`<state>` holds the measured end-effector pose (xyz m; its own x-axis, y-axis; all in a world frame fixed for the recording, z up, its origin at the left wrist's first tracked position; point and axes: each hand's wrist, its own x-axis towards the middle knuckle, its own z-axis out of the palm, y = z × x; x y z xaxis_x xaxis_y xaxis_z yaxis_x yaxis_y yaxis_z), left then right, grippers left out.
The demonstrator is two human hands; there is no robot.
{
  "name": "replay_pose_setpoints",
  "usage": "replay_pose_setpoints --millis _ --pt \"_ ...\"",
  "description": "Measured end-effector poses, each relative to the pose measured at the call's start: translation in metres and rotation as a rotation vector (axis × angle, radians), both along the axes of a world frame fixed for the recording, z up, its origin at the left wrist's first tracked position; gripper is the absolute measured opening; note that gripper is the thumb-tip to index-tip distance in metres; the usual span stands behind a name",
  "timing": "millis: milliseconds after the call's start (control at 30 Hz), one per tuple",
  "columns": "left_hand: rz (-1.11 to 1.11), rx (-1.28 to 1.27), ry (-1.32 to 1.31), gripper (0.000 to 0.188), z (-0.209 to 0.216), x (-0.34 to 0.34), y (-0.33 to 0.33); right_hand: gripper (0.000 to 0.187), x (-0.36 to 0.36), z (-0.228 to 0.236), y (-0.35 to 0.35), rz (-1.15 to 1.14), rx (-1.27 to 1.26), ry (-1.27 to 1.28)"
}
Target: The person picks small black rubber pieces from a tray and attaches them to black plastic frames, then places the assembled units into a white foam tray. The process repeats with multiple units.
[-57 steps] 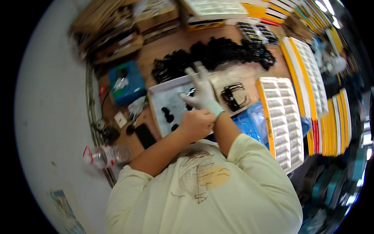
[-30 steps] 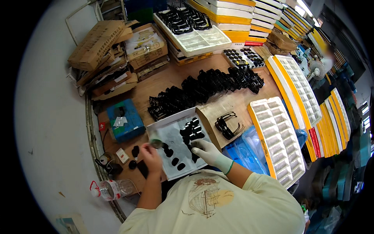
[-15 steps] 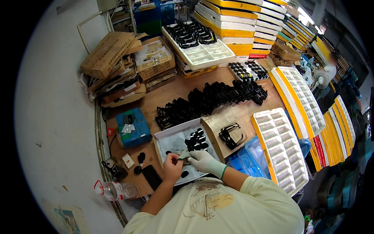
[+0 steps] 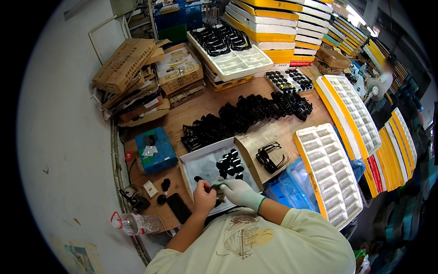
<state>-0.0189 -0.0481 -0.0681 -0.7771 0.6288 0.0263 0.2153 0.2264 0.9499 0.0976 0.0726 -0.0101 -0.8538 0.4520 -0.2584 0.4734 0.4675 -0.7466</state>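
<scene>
My left hand (image 4: pixel 204 198), bare, is closed in a pinch over the near part of a shallow white box (image 4: pixel 250 160). Opposite it, my right hand (image 4: pixel 242 193), in a white glove with a green cuff, closes on a small grey-green cloth (image 4: pixel 219 182). The fingertips of both hands meet at the cloth; whatever else they grip is too small and covered to make out. Dark oval lenses (image 4: pixel 230 163) lie grouped on the right side of the box's paper lining. One more dark lens (image 4: pixel 197 178) sits by my left fingers.
Behind the box stretches a row of black glasses frames (image 4: pixel 246 112). More black glasses (image 4: pixel 270 157) lie right of it, near a white compartment tray (image 4: pixel 329 173). A blue box (image 4: pixel 156 150), a phone (image 4: pixel 178 208) and a plastic bottle (image 4: pixel 137 223) are at left.
The cloth stood up as a pale point between my fingers; now it is folded lower, with a dark patch showing. My hands stay close together over the box.
</scene>
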Motion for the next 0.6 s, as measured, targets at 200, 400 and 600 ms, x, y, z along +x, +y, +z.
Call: replay_pose_setpoints --millis 200,400,600 --pt "-0.068 -0.183 0.031 0.023 -0.023 -0.012 -0.006 0.028 -0.001 -0.022 -0.003 0.155 0.244 0.197" --pt "-0.149 -0.085 -0.230 0.030 -0.020 -0.009 -0.007 0.027 -0.013 -0.021 -0.004 -0.079 0.438 0.081" --pt "-0.733 0.025 -1.036 0.070 0.024 -0.012 -0.020 0.021 -0.014 -0.010 0.007 -0.040 0.450 -0.218"
